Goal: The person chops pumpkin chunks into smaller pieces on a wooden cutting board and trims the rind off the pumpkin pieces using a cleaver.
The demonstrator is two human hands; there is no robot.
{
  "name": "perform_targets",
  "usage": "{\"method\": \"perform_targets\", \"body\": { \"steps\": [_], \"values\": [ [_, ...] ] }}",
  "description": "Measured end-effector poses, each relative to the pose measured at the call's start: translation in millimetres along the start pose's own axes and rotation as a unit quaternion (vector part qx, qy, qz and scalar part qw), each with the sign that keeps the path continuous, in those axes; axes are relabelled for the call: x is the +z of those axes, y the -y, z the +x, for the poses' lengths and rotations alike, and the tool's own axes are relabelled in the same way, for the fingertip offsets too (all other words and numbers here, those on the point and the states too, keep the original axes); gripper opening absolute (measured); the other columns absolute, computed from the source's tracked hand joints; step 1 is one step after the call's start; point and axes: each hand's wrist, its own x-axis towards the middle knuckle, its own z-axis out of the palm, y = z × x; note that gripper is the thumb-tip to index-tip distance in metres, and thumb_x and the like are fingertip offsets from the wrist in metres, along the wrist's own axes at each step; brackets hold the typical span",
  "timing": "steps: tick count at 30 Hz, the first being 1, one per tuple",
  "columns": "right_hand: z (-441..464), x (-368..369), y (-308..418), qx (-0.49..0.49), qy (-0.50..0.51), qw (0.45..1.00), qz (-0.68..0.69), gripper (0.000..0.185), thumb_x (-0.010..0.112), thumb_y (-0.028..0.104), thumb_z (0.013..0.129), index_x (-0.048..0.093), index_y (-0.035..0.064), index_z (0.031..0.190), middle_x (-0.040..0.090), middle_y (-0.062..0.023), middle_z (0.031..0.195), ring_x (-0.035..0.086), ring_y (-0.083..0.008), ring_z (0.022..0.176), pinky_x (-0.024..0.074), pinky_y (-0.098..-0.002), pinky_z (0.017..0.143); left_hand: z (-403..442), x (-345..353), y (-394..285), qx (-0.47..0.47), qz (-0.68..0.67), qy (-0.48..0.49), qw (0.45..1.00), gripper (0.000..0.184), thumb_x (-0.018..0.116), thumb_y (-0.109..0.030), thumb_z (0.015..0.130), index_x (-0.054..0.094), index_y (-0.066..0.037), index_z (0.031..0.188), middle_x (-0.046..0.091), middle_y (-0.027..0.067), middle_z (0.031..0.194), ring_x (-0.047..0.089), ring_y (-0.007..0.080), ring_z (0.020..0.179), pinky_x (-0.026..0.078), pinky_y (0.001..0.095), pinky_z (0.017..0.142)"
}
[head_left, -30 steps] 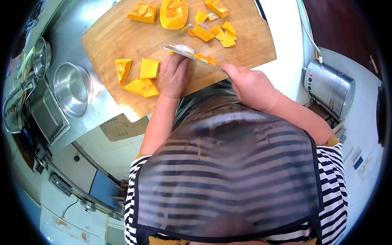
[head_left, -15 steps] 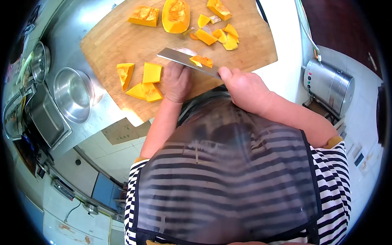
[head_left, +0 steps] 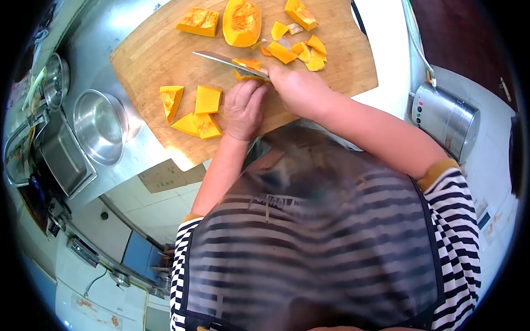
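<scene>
Steel bowl (head_left: 99, 128) near wooden board (head_left: 152, 63); right grip (head_left: 292, 88) holding knife (head_left: 212, 56), left grip (head_left: 244, 109) holding pumpkin piece (head_left: 240, 76).

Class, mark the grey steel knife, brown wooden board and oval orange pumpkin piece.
Steel knife (head_left: 223, 60), head view: blade.
Wooden board (head_left: 160, 60), head view: bare surface.
Oval pumpkin piece (head_left: 242, 22), head view: stringy middle.

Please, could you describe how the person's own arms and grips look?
Each grip is a human hand; the left hand and right hand are ungloved. The left forearm and right forearm are bare. The left sleeve and right sleeve have black and white stripes, ending in mustard-coloured cuffs.
</scene>
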Motion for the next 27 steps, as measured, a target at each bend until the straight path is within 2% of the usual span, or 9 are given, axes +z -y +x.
{"method": "perform_targets", "body": {
  "steps": [3, 6, 8, 12, 17, 19, 21, 24, 27],
  "values": [
    [8, 4, -7, -0.041, -0.029, 0.999, -0.019, 0.017, 0.052, 0.007, 0.080, 0.046, 0.0013, 0.095, 0.063, -0.0223, 0.072, 0.064, -0.0382, 0.070, 0.0503, -0.0479, 0.058, 0, 3, 4, 0.006, 0.001, -0.005, 1.000, 0.029, 0.063, -0.004, 0.067, 0.067, -0.009, 0.095, 0.060, 0.0048, 0.099, 0.058, 0.0235, 0.091, 0.047, 0.0347, 0.077],
    [8, 5, -18, -0.022, -0.019, 1.000, -0.007, 0.021, 0.053, 0.008, 0.081, 0.046, 0.0017, 0.099, 0.062, -0.0223, 0.072, 0.062, -0.0393, 0.071, 0.0491, -0.0476, 0.059, -2, 1, 1, 0.006, -0.006, 0.001, 1.000, 0.030, 0.063, -0.004, 0.067, 0.066, -0.009, 0.096, 0.060, 0.0047, 0.099, 0.058, 0.0232, 0.092, 0.047, 0.0344, 0.078],
    [9, 3, -29, -0.044, -0.061, 0.997, 0.007, 0.021, 0.052, 0.011, 0.083, 0.046, 0.0023, 0.102, 0.062, -0.0215, 0.073, 0.061, -0.0400, 0.071, 0.0486, -0.0485, 0.061, 1, 2, 1, 0.005, -0.002, -0.002, 1.000, 0.030, 0.063, -0.004, 0.067, 0.066, -0.010, 0.096, 0.059, 0.0047, 0.099, 0.057, 0.0233, 0.092, 0.047, 0.0343, 0.078],
    [-8, -16, -30, -0.042, -0.078, 0.996, -0.004, 0.021, 0.051, 0.011, 0.085, 0.048, 0.0044, 0.105, 0.062, -0.0198, 0.072, 0.061, -0.0390, 0.069, 0.0478, -0.0483, 0.060, -1, -2, -2, -0.003, 0.000, -0.001, 1.000, 0.029, 0.064, -0.004, 0.067, 0.066, -0.010, 0.096, 0.058, 0.0055, 0.101, 0.056, 0.0242, 0.095, 0.046, 0.0353, 0.080],
    [-36, -38, -17, -0.085, -0.039, 0.994, -0.051, 0.020, 0.050, 0.006, 0.083, 0.050, 0.0054, 0.103, 0.061, -0.0169, 0.071, 0.062, -0.0344, 0.066, 0.0490, -0.0428, 0.056, -1, 1, -3, -0.019, 0.009, -0.011, 1.000, 0.029, 0.068, -0.004, 0.067, 0.065, -0.010, 0.096, 0.057, 0.0067, 0.102, 0.054, 0.0260, 0.096, 0.045, 0.0371, 0.082],
    [-42, -41, -14, -0.102, -0.026, 0.991, -0.082, 0.021, 0.050, 0.005, 0.082, 0.051, 0.0059, 0.102, 0.061, -0.0155, 0.071, 0.062, -0.0327, 0.066, 0.0493, -0.0407, 0.054, -6, 1, -1, -0.038, 0.015, 0.000, 0.999, 0.024, 0.071, -0.007, 0.071, 0.065, -0.008, 0.093, 0.056, 0.0092, 0.101, 0.054, 0.0295, 0.094, 0.043, 0.0378, 0.082],
    [-45, -44, -13, -0.156, -0.027, 0.983, -0.091, 0.023, 0.055, 0.003, 0.075, 0.048, 0.0035, 0.096, 0.062, -0.0147, 0.074, 0.064, -0.0331, 0.069, 0.0514, -0.0413, 0.057, -5, 0, 0, -0.039, 0.020, 0.008, 0.999, 0.023, 0.070, -0.008, 0.071, 0.064, -0.007, 0.094, 0.056, 0.0104, 0.100, 0.054, 0.0309, 0.093, 0.044, 0.0394, 0.081],
    [-44, -48, -16, -0.160, -0.002, 0.978, -0.135, 0.022, 0.052, 0.004, 0.079, 0.050, 0.0058, 0.101, 0.061, -0.0126, 0.077, 0.063, -0.0306, 0.069, 0.0502, -0.0394, 0.054, -4, -2, 1, -0.040, 0.026, 0.021, 0.999, 0.023, 0.069, -0.009, 0.072, 0.064, -0.005, 0.094, 0.057, 0.0121, 0.098, 0.054, 0.0332, 0.091, 0.045, 0.0424, 0.079],
    [-40, -51, -16, -0.161, 0.017, 0.974, -0.155, 0.022, 0.051, 0.004, 0.079, 0.049, 0.0053, 0.101, 0.061, -0.0126, 0.077, 0.063, -0.0307, 0.068, 0.0505, -0.0393, 0.054, -5, -1, 3, -0.037, 0.023, 0.023, 0.999, 0.024, 0.069, -0.010, 0.071, 0.063, -0.005, 0.094, 0.057, 0.0128, 0.097, 0.055, 0.0341, 0.091, 0.045, 0.0440, 0.078]
  ]
}}
